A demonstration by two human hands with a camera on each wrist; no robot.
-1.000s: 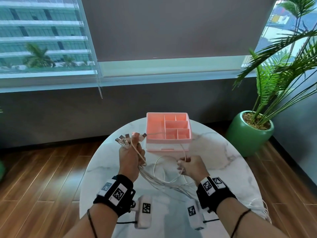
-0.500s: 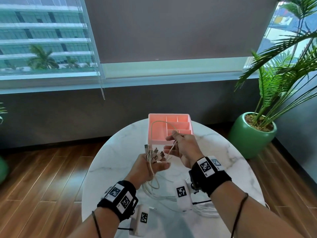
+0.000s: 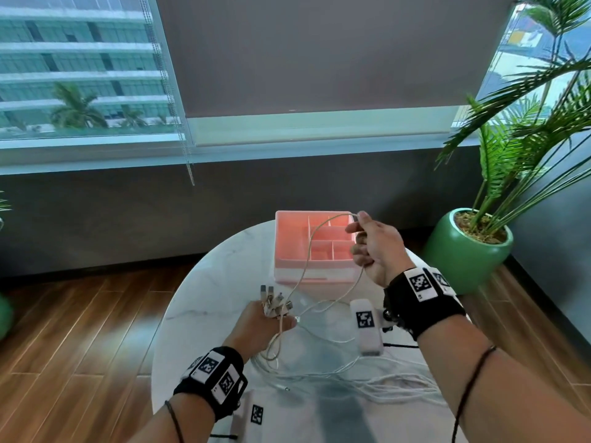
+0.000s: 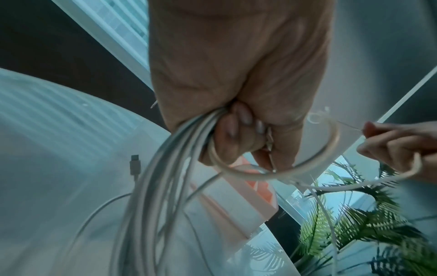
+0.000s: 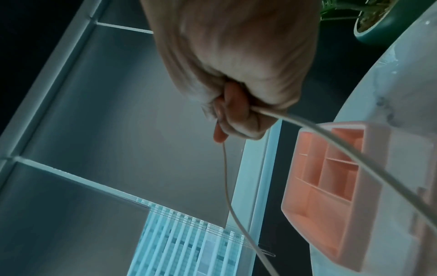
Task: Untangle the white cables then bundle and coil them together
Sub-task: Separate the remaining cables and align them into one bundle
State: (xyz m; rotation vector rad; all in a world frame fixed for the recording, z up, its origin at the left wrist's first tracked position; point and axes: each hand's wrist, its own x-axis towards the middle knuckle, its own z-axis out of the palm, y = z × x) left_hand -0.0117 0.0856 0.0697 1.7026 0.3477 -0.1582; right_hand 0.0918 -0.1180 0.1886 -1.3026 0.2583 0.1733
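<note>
White cables trail across the marble desk, their plug ends gathered in the left hand, which is fisted round the bundle. The right hand pinches one strand, lifted in a loop over the pink organiser — the untangling step, by the look of it. Next, that strand likely needs drawing free and laying beside the others — gently, lest it snag.

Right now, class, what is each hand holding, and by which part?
The left hand grips the bundle of white cables just below their connector ends. The right hand holds one white cable along its length, raised over the pink organizer.
</note>
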